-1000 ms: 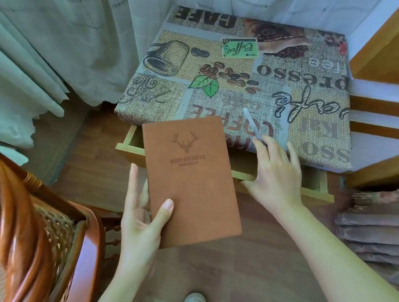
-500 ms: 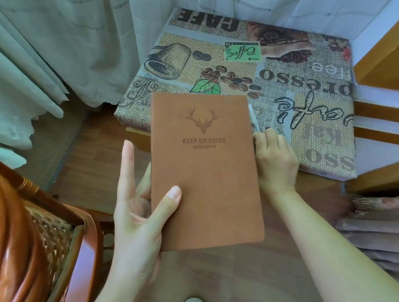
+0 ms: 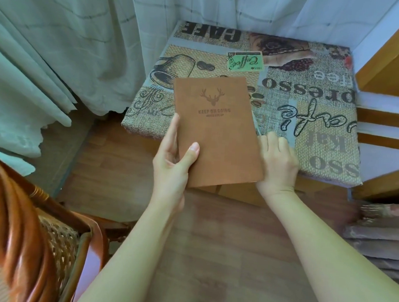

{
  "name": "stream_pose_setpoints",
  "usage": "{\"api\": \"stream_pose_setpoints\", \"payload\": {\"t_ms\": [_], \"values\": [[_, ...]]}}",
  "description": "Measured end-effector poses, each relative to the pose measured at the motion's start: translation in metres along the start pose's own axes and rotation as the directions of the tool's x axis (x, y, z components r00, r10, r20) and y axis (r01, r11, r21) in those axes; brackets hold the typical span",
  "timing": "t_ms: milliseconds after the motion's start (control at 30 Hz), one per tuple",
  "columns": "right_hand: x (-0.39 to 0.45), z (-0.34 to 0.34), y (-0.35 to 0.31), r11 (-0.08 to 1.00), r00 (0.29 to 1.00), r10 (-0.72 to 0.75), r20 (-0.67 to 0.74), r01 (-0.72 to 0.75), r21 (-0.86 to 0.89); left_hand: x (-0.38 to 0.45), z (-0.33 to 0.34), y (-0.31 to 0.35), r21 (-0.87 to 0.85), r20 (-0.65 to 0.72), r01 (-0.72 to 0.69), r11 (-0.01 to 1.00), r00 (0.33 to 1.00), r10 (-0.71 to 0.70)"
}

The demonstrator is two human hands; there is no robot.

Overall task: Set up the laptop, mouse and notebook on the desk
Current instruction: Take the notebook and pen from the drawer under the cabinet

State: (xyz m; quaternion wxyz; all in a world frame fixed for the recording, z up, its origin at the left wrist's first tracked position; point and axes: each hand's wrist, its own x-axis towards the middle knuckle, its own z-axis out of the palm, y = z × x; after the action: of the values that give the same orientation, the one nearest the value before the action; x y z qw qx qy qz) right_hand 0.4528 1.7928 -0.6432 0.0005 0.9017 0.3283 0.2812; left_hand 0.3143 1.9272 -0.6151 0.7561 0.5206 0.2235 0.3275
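Note:
A brown notebook (image 3: 215, 130) with a deer head and "KEEP ON GOING" on its cover is held over the front edge of the desk (image 3: 312, 125), which has a coffee-print cloth on it. My left hand (image 3: 173, 163) grips the notebook's lower left corner, thumb on the cover. My right hand (image 3: 278, 162) is closed at the notebook's right edge and holds a thin pale pen (image 3: 256, 125), mostly hidden behind the notebook. No laptop or mouse is in view.
Pale curtains (image 3: 60, 49) hang left and behind the desk. A rattan chair (image 3: 36, 246) with a reddish frame stands at lower left. Wooden furniture (image 3: 391, 57) borders the desk's right side. Folded fabric (image 3: 380, 239) lies at lower right. Wooden floor lies below.
The desk drawer that was open a second ago is shut. My left hand has carried the notebook up and forward over the desk's edge. My right hand has closed around the pen.

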Motion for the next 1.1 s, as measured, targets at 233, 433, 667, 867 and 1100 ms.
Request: {"api": "stream_pose_setpoints", "payload": {"t_ms": [233, 433, 667, 867, 1100], "values": [[0.0, -0.008, 0.012, 0.966, 0.985, 0.01, 0.17, -0.053, 0.253, 0.006, -0.002, -0.012, 0.226, -0.144, 0.167, 0.96, 0.98, -0.136], [-0.005, -0.029, 0.037, 0.807, 0.928, 0.151, 0.34, -0.315, 0.5, 0.001, 0.003, -0.008, 0.678, 0.052, -0.034, 0.734, 0.999, -0.002], [-0.017, -0.081, 0.057, 0.632, 0.912, 0.24, 0.333, -0.407, 0.66, -0.009, 0.027, 0.013, 0.65, 0.069, -0.011, 0.76, 0.997, -0.044], [-0.02, -0.156, 0.093, 0.509, 0.859, 0.254, 0.444, -0.509, 0.694, -0.039, 0.07, 0.063, 0.652, 0.142, -0.029, 0.758, 0.986, -0.085], [-0.029, -0.294, 0.176, 0.432, 0.841, 0.27, 0.47, -0.541, 0.721, -0.102, 0.15, 0.178, 0.608, 0.277, -0.176, 0.774, 0.961, 0.0]]}}
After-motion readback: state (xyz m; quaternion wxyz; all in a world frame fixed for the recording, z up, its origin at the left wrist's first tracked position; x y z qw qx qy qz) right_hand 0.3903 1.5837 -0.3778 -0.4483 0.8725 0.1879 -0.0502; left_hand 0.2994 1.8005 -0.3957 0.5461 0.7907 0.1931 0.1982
